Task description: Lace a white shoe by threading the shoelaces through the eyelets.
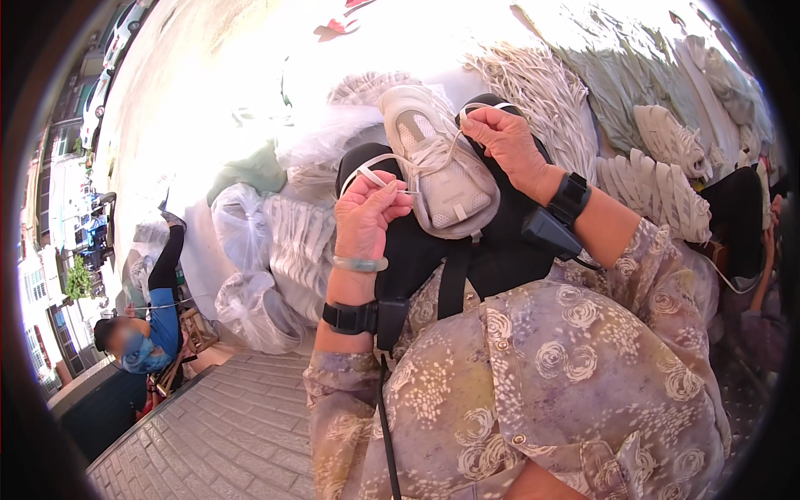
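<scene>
A pale beige shoe upper (458,200) with mesh panels rests across my lap between my knees, toe toward me. A white shoelace (433,156) runs through its upper part. My left hand (364,218) is closed in a pinch on one stretch of lace, left of the shoe. A thin, light tip pokes from its fingers toward the shoe; whether it is the lace end or a small tool I cannot make out. To the right of the shoe, slightly higher, my right hand (512,150) pinches the other stretch, which loops above its fingers.
Plastic-wrapped bundles of pale shoe uppers (258,308) lie at the left; more stacked uppers (658,196) lie at the right. A heap of white laces (537,96) spreads beyond my right knee. A person in blue (150,342) sits far left; another person's arm (765,267) shows far right.
</scene>
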Tool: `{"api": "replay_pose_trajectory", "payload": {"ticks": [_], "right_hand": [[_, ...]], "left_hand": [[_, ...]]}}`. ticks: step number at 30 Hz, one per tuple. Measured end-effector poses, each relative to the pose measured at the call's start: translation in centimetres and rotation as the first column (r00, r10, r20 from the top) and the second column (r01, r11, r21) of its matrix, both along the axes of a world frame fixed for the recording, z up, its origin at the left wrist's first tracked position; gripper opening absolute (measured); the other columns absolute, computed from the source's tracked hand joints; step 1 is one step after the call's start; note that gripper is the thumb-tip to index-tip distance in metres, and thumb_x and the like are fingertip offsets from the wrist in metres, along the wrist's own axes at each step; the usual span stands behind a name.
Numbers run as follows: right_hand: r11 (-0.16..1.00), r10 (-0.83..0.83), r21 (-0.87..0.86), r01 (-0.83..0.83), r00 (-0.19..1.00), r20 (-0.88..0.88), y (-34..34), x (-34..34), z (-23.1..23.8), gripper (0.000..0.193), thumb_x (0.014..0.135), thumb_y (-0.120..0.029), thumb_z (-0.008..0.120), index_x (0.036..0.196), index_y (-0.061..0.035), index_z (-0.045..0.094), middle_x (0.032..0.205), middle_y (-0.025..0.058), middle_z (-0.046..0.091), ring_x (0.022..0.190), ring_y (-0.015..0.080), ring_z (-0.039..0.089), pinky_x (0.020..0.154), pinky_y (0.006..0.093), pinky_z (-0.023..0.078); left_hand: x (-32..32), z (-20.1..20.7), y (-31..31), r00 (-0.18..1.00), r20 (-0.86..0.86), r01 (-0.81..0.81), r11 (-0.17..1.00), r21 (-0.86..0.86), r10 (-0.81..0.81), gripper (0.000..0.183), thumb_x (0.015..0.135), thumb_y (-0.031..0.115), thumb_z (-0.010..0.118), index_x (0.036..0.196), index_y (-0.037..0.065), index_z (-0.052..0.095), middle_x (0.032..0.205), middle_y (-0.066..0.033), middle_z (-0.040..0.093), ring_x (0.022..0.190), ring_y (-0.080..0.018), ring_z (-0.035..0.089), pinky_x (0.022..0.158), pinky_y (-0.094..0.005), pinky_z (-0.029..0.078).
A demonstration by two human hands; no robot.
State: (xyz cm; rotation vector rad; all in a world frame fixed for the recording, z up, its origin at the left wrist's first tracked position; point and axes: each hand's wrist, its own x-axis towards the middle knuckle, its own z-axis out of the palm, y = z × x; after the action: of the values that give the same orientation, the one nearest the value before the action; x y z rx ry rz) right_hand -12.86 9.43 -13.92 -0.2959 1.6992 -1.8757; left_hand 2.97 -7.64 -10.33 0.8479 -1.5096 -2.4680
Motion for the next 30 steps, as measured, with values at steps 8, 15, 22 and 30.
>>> {"api": "replay_pose_trajectory", "payload": {"ticks": [8, 15, 22, 30], "right_hand": [[0.999, 0.030, -0.027, -0.030, 0.999, 0.017, 0.5, -0.5, -1.1, 0.014, 0.086, -0.017, 0.063, 0.083, -0.0024, 0.063, 0.068, -0.0038, 0.054, 0.061, 0.0023, 0.047, 0.054, 0.0178, 0.041], [1.000, 0.019, -0.001, -0.019, 0.995, 0.100, 1.0, 0.0, 0.2, 0.012, 0.085, -0.014, 0.063, 0.081, -0.0039, 0.060, 0.066, -0.0017, 0.056, 0.056, 0.0038, 0.052, 0.051, 0.0192, 0.044], [0.995, 0.076, -0.065, -0.074, 0.997, 0.033, 1.4, 0.1, -0.7, 0.008, 0.082, -0.004, 0.062, 0.076, -0.0034, 0.056, 0.067, -0.0009, 0.056, 0.058, 0.0050, 0.053, 0.053, 0.0192, 0.044], [0.995, 0.015, -0.096, -0.019, 0.999, -0.038, 0.9, 0.2, -1.0, 0.006, 0.079, 0.001, 0.061, 0.079, -0.0020, 0.056, 0.068, -0.0012, 0.056, 0.060, 0.0048, 0.053, 0.054, 0.0195, 0.043]], "left_hand": [[-0.6, 0.3, 0.6, 0.998, 0.061, 0.028, 0.996, -0.090, -0.022, 0.011, 0.088, 0.011, 0.057, 0.095, 0.002, 0.058, 0.086, -0.0094, 0.064, 0.070, -0.0140, 0.064, 0.061, -0.0243, 0.055], [-0.7, -0.4, 0.9, 0.999, 0.024, -0.030, 0.996, -0.088, 0.032, 0.012, 0.088, 0.012, 0.059, 0.095, 0.003, 0.058, 0.085, -0.0080, 0.064, 0.069, -0.0132, 0.064, 0.059, -0.0228, 0.054], [-0.7, -1.0, 1.1, 0.989, 0.146, -0.006, 0.977, -0.212, 0.038, 0.014, 0.086, 0.011, 0.062, 0.096, 0.002, 0.058, 0.073, -0.0050, 0.062, 0.060, -0.0107, 0.061, 0.052, -0.0202, 0.050], [-1.0, -0.8, 2.1, 0.984, 0.148, -0.039, 0.925, -0.377, 0.101, 0.007, 0.089, 0.013, 0.056, 0.086, 0.007, 0.052, 0.063, -0.0031, 0.057, 0.043, -0.0071, 0.051, 0.037, -0.0178, 0.040]]}}
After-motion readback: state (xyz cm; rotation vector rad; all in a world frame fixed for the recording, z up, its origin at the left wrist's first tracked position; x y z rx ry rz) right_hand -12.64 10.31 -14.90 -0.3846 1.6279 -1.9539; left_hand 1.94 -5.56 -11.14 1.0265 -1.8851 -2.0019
